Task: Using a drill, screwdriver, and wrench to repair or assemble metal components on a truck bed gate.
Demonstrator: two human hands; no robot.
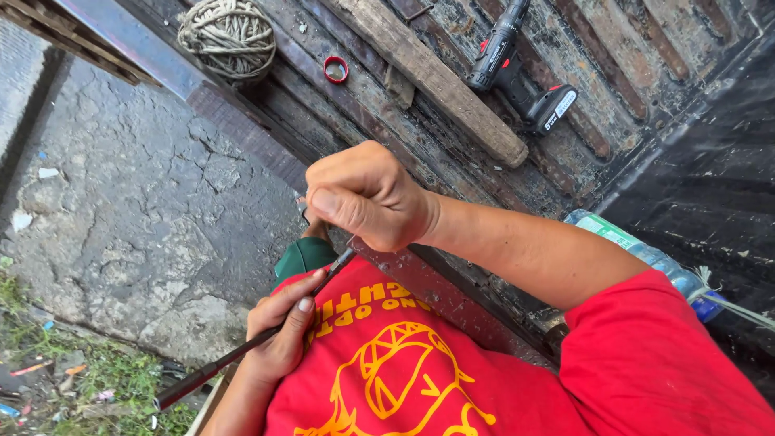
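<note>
A: What is the work in hand here?

B: It looks like fitting or tightening. The left hand [278, 339] holds a long thin dark rod [242, 349], and the right hand [367, 194] is clenched over the rod's upper end, right at the rusty edge of the truck bed [452, 295].

A: Go left to right. What are the left fingers doing?

B: The left fingers [292, 303] are curled round the rod about midway, a light pinch more than a full fist. The rod runs from low left, over the cracked concrete ground [153, 210], up to the right hand.

A: And the right?

B: Closed tight into a fist. I cannot tell what is inside it, only that the rod's tip meets it from below.

A: What does the next move call for, in your view?

B: Keeping the rod steady and in line with the left hand while the right does the gripping or turning.

A: Anything further right?

B: On the bed, well apart from both hands: a ball of twine [228, 36], a small red ring [336, 69], a wooden plank [436, 77], a cordless drill [517, 69], and a plastic bottle [646, 258] by the right arm
</note>
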